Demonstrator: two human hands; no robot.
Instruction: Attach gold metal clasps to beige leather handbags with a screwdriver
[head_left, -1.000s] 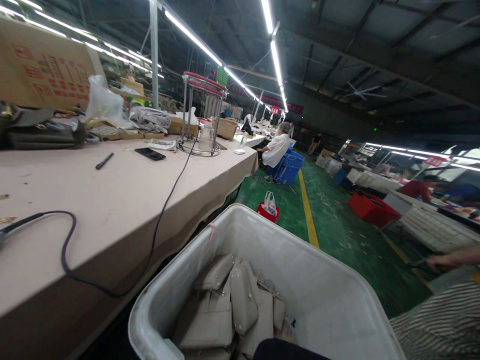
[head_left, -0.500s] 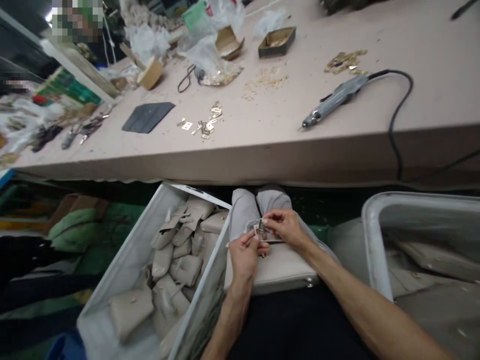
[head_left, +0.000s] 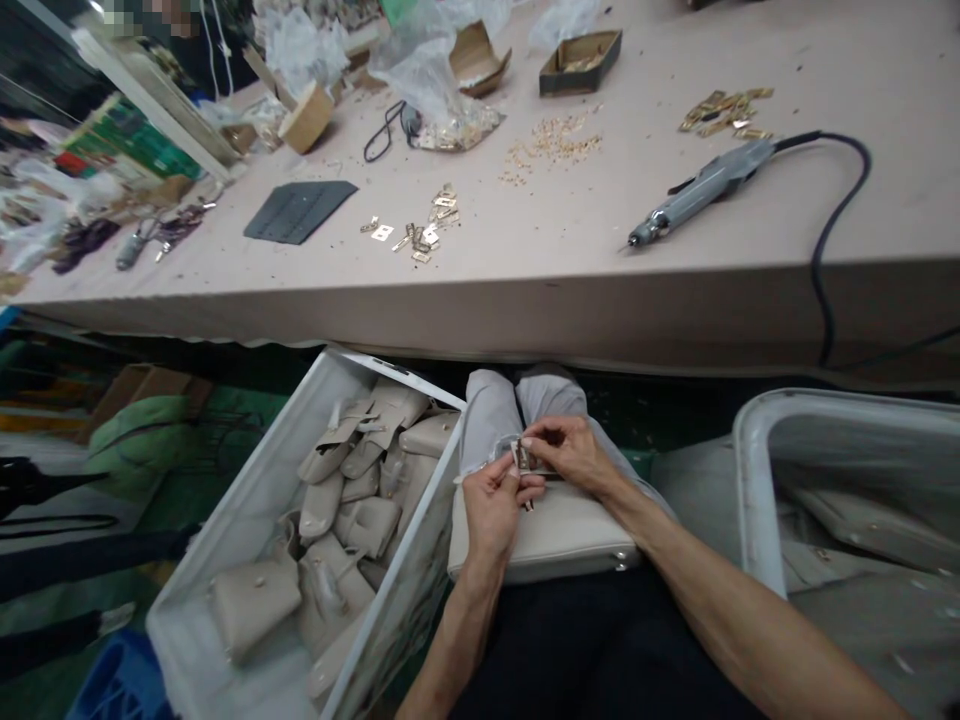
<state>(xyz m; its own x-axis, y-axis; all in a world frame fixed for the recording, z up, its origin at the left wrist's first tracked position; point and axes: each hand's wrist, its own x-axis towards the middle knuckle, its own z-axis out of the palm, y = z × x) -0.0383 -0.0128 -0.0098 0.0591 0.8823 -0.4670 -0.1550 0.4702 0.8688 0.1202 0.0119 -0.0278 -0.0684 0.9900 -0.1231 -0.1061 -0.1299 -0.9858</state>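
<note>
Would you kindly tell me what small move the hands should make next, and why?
I would probably steady the small metal piece with the left hand and adjust it with the right hand, since the fingertips of both meet at it, over the beige bag, while the electric screwdriver lies unheld on the table.

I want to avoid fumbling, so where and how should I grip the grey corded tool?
Probably around the middle of the grey corded tool, right hand coming from above: its slim body lies on the table, narrow tip pointing left and toward you, cable leaving the opposite end.
</note>
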